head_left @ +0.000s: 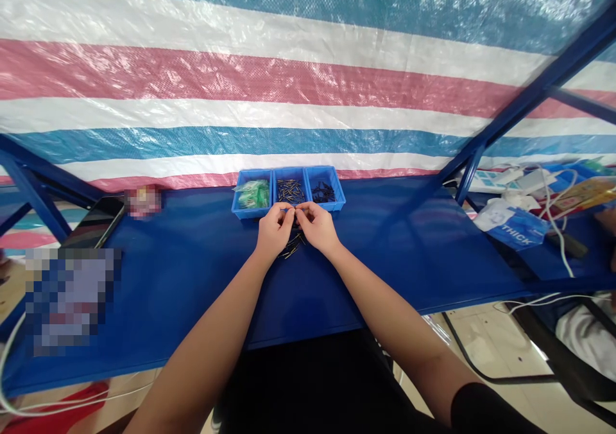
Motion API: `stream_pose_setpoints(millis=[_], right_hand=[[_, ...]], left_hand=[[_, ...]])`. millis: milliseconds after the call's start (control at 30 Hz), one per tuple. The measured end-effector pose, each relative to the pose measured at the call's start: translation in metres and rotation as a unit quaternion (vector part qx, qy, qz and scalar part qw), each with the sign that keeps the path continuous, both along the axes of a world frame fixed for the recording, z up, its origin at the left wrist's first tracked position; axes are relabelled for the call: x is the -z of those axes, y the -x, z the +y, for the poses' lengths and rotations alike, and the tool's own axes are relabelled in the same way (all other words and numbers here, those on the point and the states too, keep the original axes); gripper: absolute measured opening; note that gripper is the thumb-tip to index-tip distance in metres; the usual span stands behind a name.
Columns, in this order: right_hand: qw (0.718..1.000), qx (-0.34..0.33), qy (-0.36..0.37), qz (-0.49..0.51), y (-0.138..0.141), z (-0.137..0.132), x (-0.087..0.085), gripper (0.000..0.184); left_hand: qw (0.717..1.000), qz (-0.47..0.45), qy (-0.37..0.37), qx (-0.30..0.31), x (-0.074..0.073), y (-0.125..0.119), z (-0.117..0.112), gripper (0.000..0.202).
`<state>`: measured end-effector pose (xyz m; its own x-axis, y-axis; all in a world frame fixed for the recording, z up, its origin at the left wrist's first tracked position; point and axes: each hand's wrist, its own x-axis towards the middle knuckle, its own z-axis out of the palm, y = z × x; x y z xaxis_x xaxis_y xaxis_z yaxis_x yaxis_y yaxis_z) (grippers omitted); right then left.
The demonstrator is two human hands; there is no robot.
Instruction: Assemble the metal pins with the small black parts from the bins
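Observation:
My left hand [276, 230] and my right hand [317, 227] meet at the fingertips just in front of the blue bins. Both are closed in a pinch, and whatever sits between the fingers is too small to make out. Below them on the blue table lies a small pile of thin black and brass-coloured pieces [290, 248], partly covered by my left hand. Beyond my hands, the middle bin [274, 196] holds many similar dark and brass-coloured pieces [290, 190]. The right bin contains small black parts [323, 192]. In the left bin is a clear bag with green contents [254, 194].
A dark phone-like slab [94, 222] and a small red package [143, 201] lie at the left of the blue table [399, 248]. Blue metal struts [510, 110] rise at both sides. On the neighbouring table at right are a blue-and-white packet [513, 223] and white cables.

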<state>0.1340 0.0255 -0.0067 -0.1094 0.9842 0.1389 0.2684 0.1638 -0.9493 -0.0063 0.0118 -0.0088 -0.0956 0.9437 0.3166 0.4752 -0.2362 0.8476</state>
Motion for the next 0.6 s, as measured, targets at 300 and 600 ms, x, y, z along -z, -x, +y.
stream_pose_setpoints(millis=[300, 600], right_hand=[[0.993, -0.012, 0.08, 0.086, 0.002, -0.001, -0.007, 0.037], [0.99, -0.013, 0.076, 0.118, 0.002, 0.0, -0.01, 0.04]], left_hand=[[0.999, 0.002, -0.01, 0.038, -0.001, 0.0, -0.004, 0.028], [0.999, 0.009, -0.027, 0.042, -0.002, -0.001, -0.005, 0.032]])
